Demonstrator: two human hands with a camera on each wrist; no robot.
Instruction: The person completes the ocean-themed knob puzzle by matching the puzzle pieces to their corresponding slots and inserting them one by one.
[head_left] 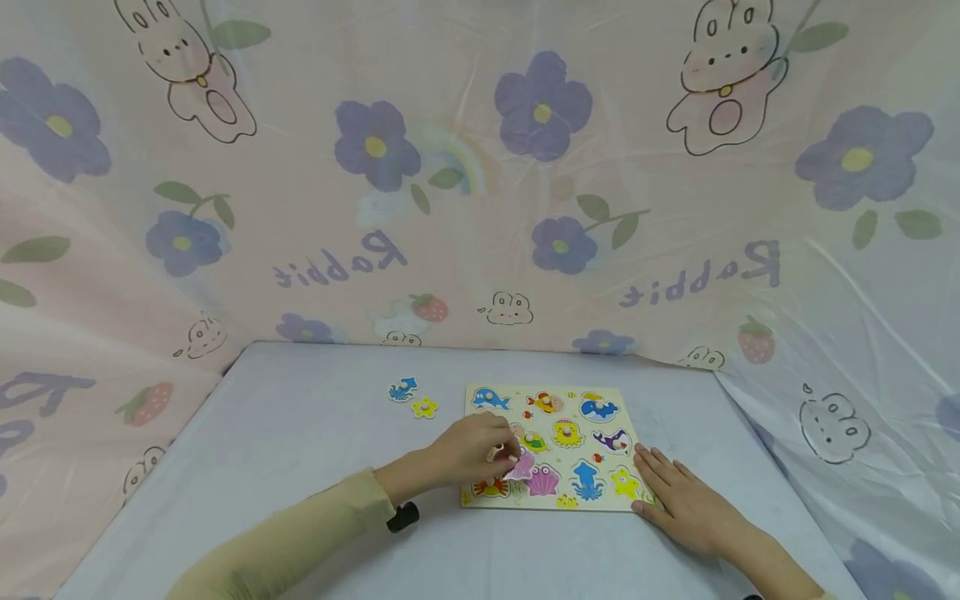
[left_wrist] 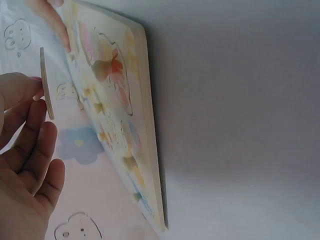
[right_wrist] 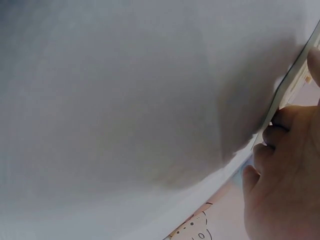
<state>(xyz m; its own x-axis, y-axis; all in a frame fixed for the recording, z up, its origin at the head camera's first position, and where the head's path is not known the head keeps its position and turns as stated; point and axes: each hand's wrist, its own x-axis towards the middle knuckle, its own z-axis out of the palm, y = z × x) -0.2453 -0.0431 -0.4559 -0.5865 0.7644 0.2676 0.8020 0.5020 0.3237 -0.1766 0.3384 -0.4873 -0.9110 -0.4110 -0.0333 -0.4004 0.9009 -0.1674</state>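
A wooden sea-animal puzzle board (head_left: 551, 504) lies flat on the table. Over its lower left part my left hand (head_left: 474, 450) pinches a pink puzzle piece (head_left: 522, 465), which overlaps the pink shell picture (head_left: 543, 481) on the board. In the left wrist view that thin wooden piece (left_wrist: 47, 85) is edge-on between thumb and fingertips, raised off the board. My right hand (head_left: 688, 507) rests against the board's right edge with its fingers extended. A blue squid piece (head_left: 402, 389) and a yellow starfish piece (head_left: 425, 407) lie loose left of the board.
Knobbed pieces sit in the board, among them a whale (head_left: 490, 399), an octopus (head_left: 567, 432) and a crab (head_left: 491, 487). The white-covered table (head_left: 300, 433) extends around the board. A printed rabbit-and-flower cloth (head_left: 465, 225) hangs behind and at both sides.
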